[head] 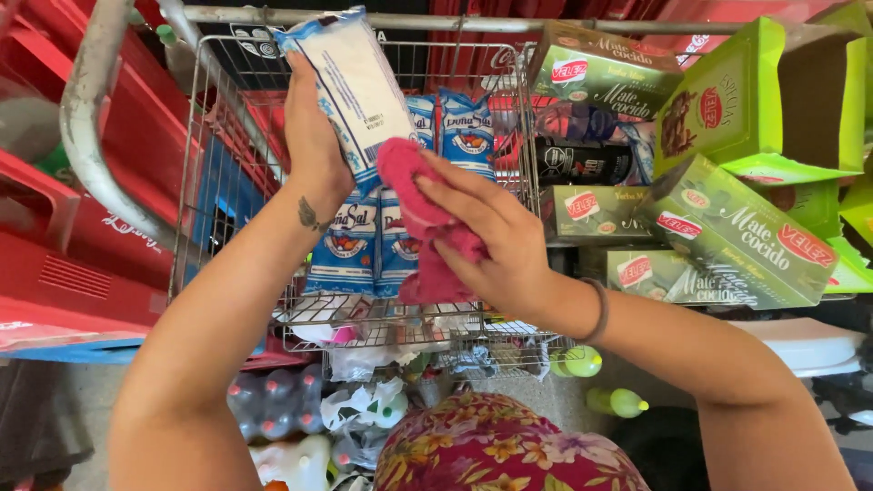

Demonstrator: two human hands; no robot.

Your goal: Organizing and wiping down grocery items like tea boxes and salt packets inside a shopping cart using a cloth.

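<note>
My left hand [314, 136] holds a white and blue bag [355, 86] up over a wire shopping cart [207, 164]. Against the lower end of that bag, my right hand [491, 236] presses a pink cloth [423, 227]. Several more blue and white bags [466, 132] stand upright in the cart's upper basket, just behind both hands.
Green cardboard boxes [727, 236] are piled to the right of the cart, some open. Red plastic crates [64, 245] stack on the left. Below the basket lie bottles [273, 405], plastic bags and two small green bottles [618, 400]. A flowered garment [500, 450] fills the bottom edge.
</note>
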